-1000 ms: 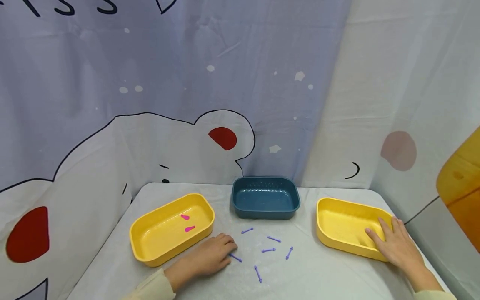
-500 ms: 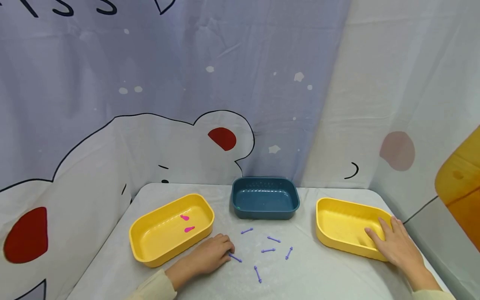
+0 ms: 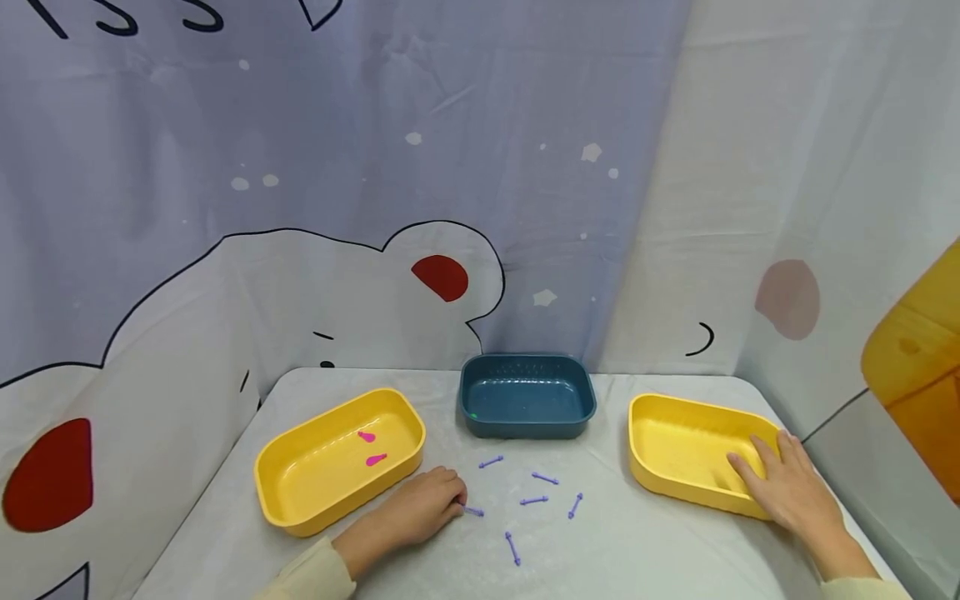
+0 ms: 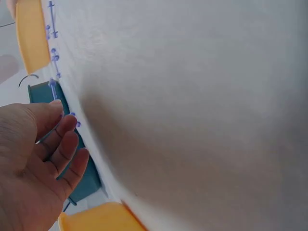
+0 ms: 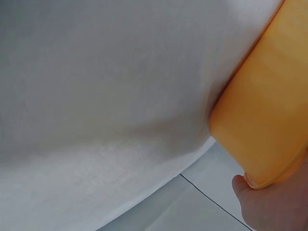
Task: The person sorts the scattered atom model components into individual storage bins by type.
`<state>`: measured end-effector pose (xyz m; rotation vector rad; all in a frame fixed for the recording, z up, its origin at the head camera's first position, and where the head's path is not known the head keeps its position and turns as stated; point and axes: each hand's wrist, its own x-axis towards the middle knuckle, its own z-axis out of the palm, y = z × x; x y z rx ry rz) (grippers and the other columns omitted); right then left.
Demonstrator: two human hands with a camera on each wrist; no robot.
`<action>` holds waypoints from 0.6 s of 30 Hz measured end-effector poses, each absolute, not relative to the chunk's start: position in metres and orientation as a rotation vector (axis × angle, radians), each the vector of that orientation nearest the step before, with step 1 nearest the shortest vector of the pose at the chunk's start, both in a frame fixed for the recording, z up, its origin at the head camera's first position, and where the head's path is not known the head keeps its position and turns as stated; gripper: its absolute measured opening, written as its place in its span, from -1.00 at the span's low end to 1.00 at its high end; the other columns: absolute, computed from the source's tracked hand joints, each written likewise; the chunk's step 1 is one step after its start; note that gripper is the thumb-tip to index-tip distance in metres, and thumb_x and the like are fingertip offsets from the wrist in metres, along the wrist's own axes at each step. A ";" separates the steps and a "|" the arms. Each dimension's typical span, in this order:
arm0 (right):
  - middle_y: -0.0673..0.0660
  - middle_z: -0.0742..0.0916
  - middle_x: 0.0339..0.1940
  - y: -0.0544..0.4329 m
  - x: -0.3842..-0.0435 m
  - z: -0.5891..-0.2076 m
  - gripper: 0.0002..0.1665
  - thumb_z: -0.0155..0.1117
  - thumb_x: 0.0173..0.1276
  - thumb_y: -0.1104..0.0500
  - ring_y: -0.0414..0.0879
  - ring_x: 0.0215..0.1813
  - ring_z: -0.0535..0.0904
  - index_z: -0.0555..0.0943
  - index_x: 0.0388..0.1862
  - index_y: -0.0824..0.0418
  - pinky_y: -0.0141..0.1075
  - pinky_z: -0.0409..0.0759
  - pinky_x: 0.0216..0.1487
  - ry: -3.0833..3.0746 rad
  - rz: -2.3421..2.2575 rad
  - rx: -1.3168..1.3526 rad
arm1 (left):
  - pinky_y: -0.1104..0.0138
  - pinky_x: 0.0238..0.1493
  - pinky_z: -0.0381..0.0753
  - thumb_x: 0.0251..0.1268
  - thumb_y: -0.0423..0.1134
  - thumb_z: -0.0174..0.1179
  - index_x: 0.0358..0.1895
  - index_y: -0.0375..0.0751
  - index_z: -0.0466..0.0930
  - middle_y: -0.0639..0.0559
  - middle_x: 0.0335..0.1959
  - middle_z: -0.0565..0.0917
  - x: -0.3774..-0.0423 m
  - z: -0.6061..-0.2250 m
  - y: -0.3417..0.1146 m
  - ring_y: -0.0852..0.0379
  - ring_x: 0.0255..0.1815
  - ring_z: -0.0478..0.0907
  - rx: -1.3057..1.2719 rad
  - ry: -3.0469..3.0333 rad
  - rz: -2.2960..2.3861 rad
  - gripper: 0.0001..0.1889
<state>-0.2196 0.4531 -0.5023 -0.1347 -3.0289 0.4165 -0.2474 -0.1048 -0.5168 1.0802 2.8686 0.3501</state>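
In the head view my left hand point(image 3: 423, 507) is low over the table, left of centre. Its thumb and index finger pinch one end of a small purple stick with knobbed ends point(image 3: 473, 511); the left wrist view shows the same purple stick point(image 4: 53, 89) sticking out past the thumb tip. Several similar loose purple sticks point(image 3: 534, 501) lie scattered to the right of this hand. My right hand point(image 3: 795, 492) rests on the right end of the right yellow tray point(image 3: 693, 492), its fingers spread loosely over the rim and inside.
The left yellow tray point(image 3: 300, 521) holds two small pink drop-shaped pieces point(image 3: 376, 459). A dark teal tray point(image 3: 528, 429) stands at the back middle, with a tiny green spot in its left corner. A printed cloth point(image 3: 562, 208) hangs behind the white table point(image 3: 600, 567).
The purple stick at my left hand has swung from slanting down rightward to nearly level, and the thumb and finger now pinch it. My right hand stays on its tray.
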 end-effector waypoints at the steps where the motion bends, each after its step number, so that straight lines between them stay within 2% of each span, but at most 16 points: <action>1: 0.73 -0.05 0.48 0.453 -0.220 -0.502 0.07 -0.32 0.58 -0.40 0.62 0.52 -0.21 0.18 0.46 0.59 0.49 -0.07 0.37 -3.028 0.415 -0.132 | 0.37 -0.12 0.56 0.47 -0.10 0.22 -0.23 0.10 0.58 0.31 -0.35 0.47 -0.248 -0.516 -0.104 0.30 -0.27 0.40 1.052 2.873 0.375 -0.93; 7: 0.73 -0.03 0.49 0.453 -0.219 -0.503 0.06 -0.31 0.58 -0.40 0.62 0.51 -0.20 0.19 0.46 0.58 0.50 -0.05 0.36 -3.020 0.421 -0.127 | 0.42 -0.23 0.53 0.45 -0.10 0.24 -0.23 0.11 0.55 0.30 -0.37 0.46 -0.251 -0.509 -0.092 0.32 -0.31 0.38 0.983 2.865 0.538 -0.93; 18: 0.72 -0.05 0.49 0.452 -0.218 -0.503 0.07 -0.29 0.57 -0.41 0.60 0.53 -0.22 0.19 0.47 0.56 0.51 -0.05 0.35 -3.022 0.430 -0.130 | 0.43 -0.16 0.57 0.38 -0.18 0.31 -0.22 0.11 0.56 0.30 -0.33 0.51 -0.260 -0.505 -0.064 0.32 -0.26 0.43 0.985 2.845 0.831 -0.90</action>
